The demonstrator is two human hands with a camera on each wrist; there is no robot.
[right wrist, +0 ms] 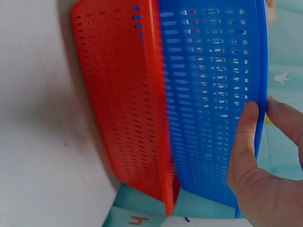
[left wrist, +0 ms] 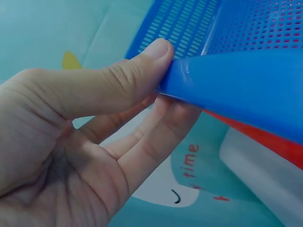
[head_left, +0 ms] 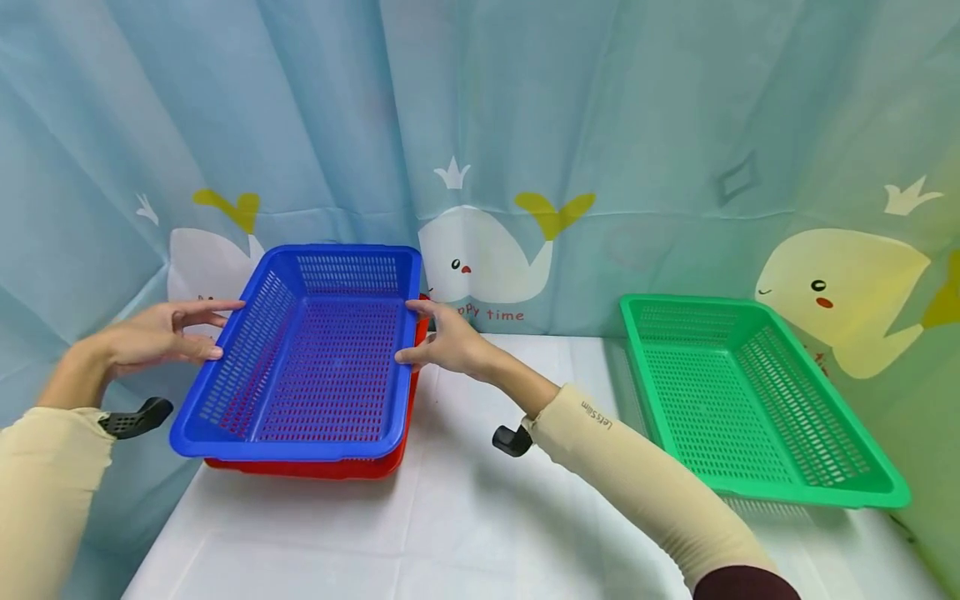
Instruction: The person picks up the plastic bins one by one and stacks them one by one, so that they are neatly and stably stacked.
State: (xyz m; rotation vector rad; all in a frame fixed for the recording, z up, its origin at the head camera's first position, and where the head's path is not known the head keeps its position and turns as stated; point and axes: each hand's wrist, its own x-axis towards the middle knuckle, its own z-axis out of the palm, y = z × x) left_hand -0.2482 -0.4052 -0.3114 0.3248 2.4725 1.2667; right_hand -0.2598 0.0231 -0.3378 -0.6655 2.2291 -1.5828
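A blue perforated plastic basket point(head_left: 285, 451) is held by its two side rims, partly down inside a red basket point(head_left: 322, 469). My left hand point(head_left: 153, 336) pinches the left rim, with the thumb on top and fingers beneath in the left wrist view. On the opposite rim, my right hand point(head_left: 456, 342) has a pinch grip between thumb and fingers. From the right wrist view, much of the blue side wall point(right wrist: 203, 109) stands above the rim of the red one, which rests on the white table point(head_left: 480, 500).
A green perforated basket point(head_left: 810, 497) stands at the right of the table, with a paler basket point(head_left: 772, 509) showing under its rim. A pale blue curtain point(head_left: 495, 100) with whale prints hangs close behind. The table's left edge runs beneath the red basket.
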